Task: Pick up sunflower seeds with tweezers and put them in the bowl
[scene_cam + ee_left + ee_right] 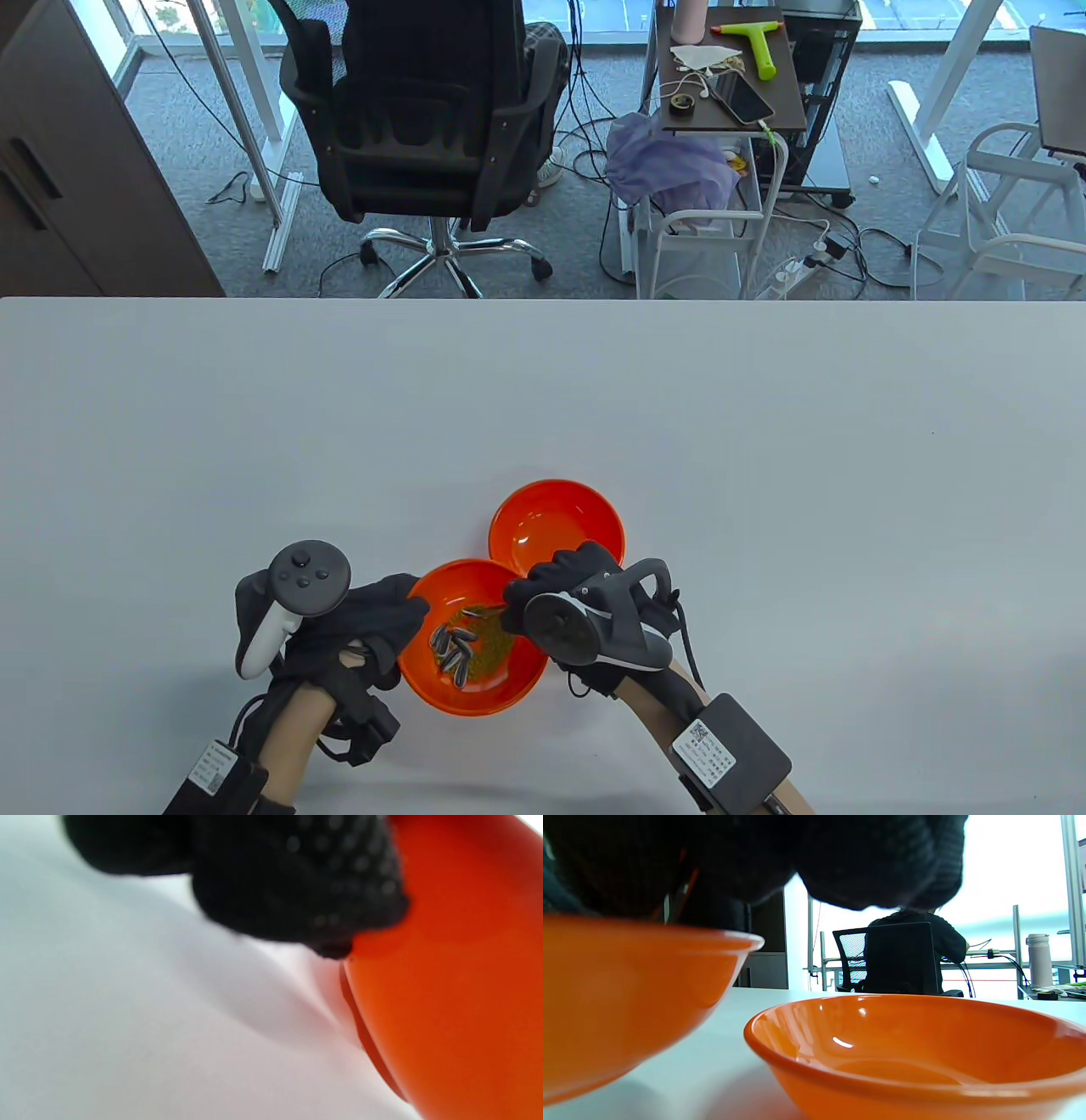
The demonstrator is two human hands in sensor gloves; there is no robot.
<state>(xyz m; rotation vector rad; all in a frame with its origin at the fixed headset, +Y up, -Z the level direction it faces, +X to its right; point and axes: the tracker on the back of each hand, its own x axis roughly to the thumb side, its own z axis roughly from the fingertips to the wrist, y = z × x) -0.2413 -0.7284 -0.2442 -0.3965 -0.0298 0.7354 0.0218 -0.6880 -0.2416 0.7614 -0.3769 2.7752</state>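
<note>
Two orange bowls sit touching on the white table (764, 475). The nearer bowl (501, 688) holds a cluster of striped sunflower seeds (451, 649) on a bed of small greenish grains (492, 645). The farther bowl (556, 522) lies just behind it, to the right. The left hand (373, 624) rests its fingers against the near bowl's left rim. The right hand (564, 581) hovers over the right rim, fingers curled together; the tweezers are hidden, so I cannot tell what it grips.
</note>
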